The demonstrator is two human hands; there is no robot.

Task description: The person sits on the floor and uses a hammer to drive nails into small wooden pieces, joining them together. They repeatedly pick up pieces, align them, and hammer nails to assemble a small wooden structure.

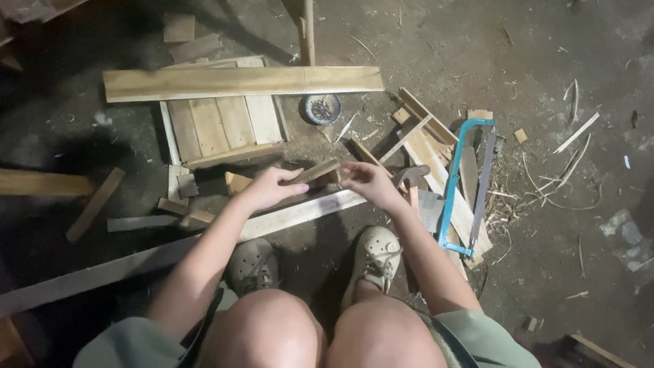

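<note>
Dirt floor (422, 41); both hands' fingers around small wood block (315, 172).

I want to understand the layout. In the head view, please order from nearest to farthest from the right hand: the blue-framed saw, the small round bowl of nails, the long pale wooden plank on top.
1. Small round bowl of nails, above the right hand.
2. Blue-framed saw, to its right; nearly as close, hard to separate.
3. Long pale wooden plank, upper left, farthest.

Pale tan long plank (242, 82), turquoise-framed bow saw (465, 184), blue-rimmed bowl of dark nails (321, 108), beige perforated clogs (373, 253), olive-green shorts (477, 337), grey-brown dirt floor (545, 54), brown wood offcut (315, 173).
</note>
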